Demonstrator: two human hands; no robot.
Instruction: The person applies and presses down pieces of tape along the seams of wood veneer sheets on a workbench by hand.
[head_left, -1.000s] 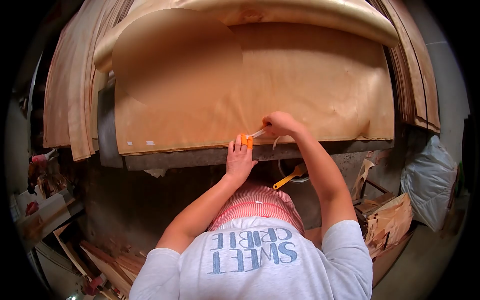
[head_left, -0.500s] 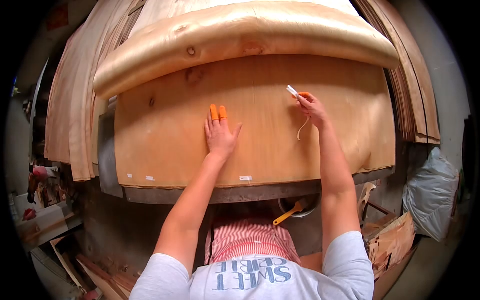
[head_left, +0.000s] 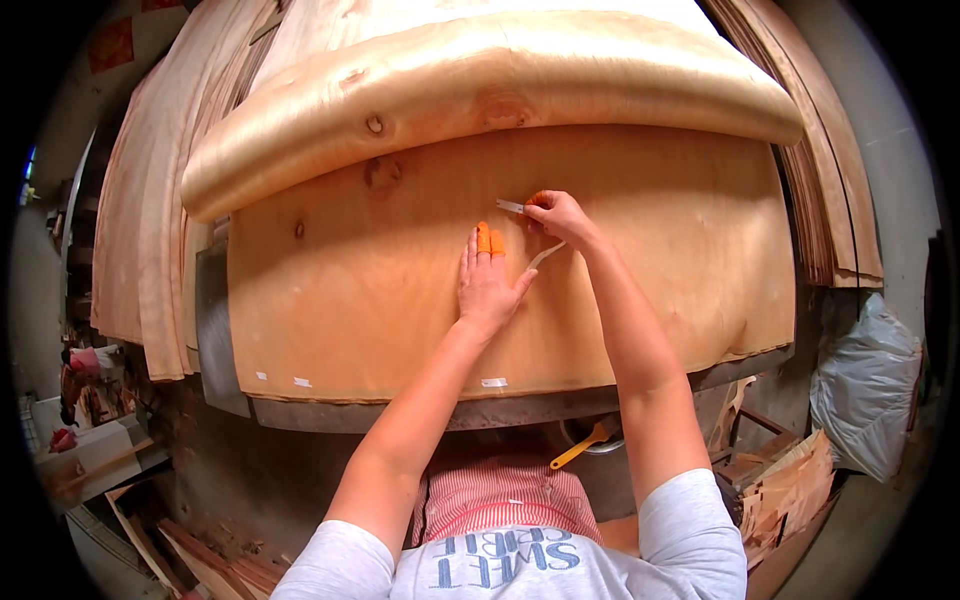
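Observation:
A wide sheet of wood veneer lies over a dark metal-edged table, its far part curled back into a long roll. My left hand rests flat on the sheet, fingers stretched out, with orange finger covers on two of them. Just right of it, my right hand is closed on a slim white tool whose tip points left; its exact kind is unclear. A narrow pale strip trails below the right hand towards my left thumb. Orange covering also shows on the right fingers.
Small white tape pieces mark the sheet's near edge. Stacked veneer stands at the left, with more at the right. A yellow-handled scraper-like tool lies by a bowl below the table edge. A plastic bag and wood scraps sit at right.
My right hand has moved left with the white tool, close to my left hand. My left hand has slid right and stays flat on the veneer. The view has shifted slightly.

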